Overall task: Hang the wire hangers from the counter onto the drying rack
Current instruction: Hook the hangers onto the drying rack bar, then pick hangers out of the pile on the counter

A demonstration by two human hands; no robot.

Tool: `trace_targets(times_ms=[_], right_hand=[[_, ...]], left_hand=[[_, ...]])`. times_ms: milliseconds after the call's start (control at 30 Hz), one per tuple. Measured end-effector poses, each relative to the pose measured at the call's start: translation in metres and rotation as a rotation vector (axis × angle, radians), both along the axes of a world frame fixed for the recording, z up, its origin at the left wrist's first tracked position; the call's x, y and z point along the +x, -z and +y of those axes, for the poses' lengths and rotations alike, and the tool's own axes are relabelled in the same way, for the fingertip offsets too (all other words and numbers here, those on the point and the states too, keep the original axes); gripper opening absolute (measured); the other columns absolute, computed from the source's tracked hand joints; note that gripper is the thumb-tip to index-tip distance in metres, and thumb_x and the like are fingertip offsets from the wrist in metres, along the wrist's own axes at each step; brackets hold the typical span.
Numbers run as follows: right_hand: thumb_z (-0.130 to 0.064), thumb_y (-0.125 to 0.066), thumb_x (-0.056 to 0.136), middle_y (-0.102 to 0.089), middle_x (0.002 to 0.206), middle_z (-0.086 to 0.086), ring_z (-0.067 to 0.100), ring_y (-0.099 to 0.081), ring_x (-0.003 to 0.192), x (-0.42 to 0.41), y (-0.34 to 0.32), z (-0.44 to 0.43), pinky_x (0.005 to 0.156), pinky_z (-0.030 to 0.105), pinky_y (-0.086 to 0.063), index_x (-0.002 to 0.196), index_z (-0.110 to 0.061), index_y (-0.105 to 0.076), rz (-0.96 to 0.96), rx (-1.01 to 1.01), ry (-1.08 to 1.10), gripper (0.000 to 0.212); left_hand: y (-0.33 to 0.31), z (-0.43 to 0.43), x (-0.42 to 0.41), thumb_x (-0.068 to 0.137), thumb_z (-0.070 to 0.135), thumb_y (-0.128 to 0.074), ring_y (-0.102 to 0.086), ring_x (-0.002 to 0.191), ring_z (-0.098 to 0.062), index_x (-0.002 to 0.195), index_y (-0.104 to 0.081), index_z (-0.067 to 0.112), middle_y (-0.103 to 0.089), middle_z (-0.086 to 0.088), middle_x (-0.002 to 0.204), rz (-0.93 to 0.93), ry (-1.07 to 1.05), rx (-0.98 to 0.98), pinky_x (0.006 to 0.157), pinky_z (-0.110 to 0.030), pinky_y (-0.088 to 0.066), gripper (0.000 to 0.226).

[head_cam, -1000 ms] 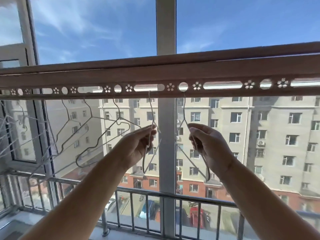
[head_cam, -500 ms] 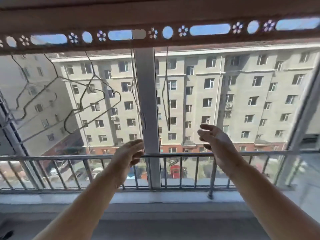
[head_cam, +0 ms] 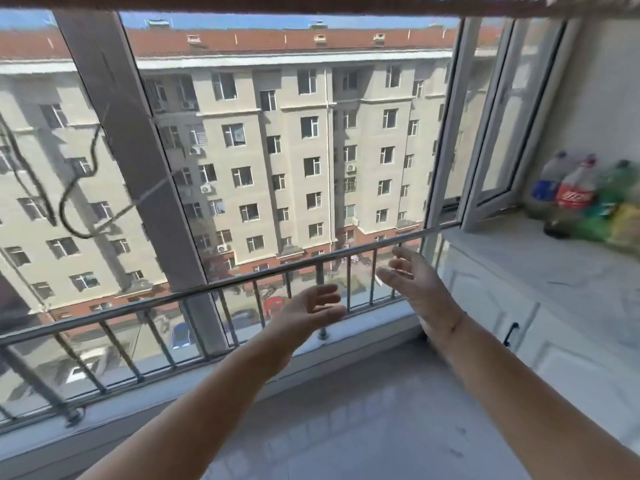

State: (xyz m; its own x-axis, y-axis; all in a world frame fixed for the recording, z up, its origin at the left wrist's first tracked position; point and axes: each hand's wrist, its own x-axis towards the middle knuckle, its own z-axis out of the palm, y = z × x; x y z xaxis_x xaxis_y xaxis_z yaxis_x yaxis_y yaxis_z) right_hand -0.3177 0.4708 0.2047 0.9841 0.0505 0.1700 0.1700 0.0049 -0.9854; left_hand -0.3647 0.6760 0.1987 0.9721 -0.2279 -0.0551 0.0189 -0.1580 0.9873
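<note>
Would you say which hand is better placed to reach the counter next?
Probably the right hand: open, empty and nearest the counter on that side; the left hand is farther off.

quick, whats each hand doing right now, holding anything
Left hand: open, fingers relaxed, holding nothing.
Right hand: open, fingers loosely spread, holding nothing.

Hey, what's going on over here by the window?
A person is hanging wire hangers on a drying rack. Right now both the left hand and right hand are open and empty, held out before the railing. Some hangers hang at the left, blurred. The counter on the right holds bottles.
</note>
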Motion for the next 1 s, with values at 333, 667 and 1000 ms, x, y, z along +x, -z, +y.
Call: trace_targets(times_ms=[333, 667, 1000], right_hand=[[-0.022, -0.066, 0.083, -0.047, 0.123, 0.008, 0.019, -0.048, 0.115, -0.020, 0.038, -0.227, 0.085, 0.023, -0.037, 0.130, -0.015, -0.043, 0.121, -0.058, 0.347, 0.053], [-0.017, -0.068, 0.082, -0.054, 0.109, 0.010, 0.022, -0.053, 0.104, -0.046, 0.098, -0.435, 0.086, 0.026, -0.041, 0.121, -0.008, -0.051, 0.270, -0.087, 0.614, 0.044], [-0.008, -0.065, 0.082, -0.054, 0.093, 0.006, 0.016, -0.050, 0.086, -0.065, 0.147, -0.557, 0.073, 0.018, -0.042, 0.101, -0.005, -0.059, 0.432, -0.065, 0.844, 0.020]], left_hand=[[0.027, -0.218, 0.041, 0.084, 0.020, -0.069, -0.057, 0.113, -0.009, 0.131, -0.049, 0.014, -0.059, -0.003, 0.127, 0.044, 0.242, 0.010, 0.089, -0.017, -0.048, 0.052], [0.083, -0.414, 0.064, 0.085, 0.019, -0.067, -0.059, 0.102, -0.003, 0.128, -0.052, 0.016, -0.062, -0.001, 0.123, 0.155, 0.366, 0.014, 0.083, -0.019, -0.044, 0.046], [0.112, -0.541, 0.106, 0.080, 0.027, -0.072, -0.059, 0.104, -0.002, 0.124, -0.056, 0.021, -0.063, 0.003, 0.119, 0.266, 0.518, 0.067, 0.082, -0.020, -0.042, 0.047]])
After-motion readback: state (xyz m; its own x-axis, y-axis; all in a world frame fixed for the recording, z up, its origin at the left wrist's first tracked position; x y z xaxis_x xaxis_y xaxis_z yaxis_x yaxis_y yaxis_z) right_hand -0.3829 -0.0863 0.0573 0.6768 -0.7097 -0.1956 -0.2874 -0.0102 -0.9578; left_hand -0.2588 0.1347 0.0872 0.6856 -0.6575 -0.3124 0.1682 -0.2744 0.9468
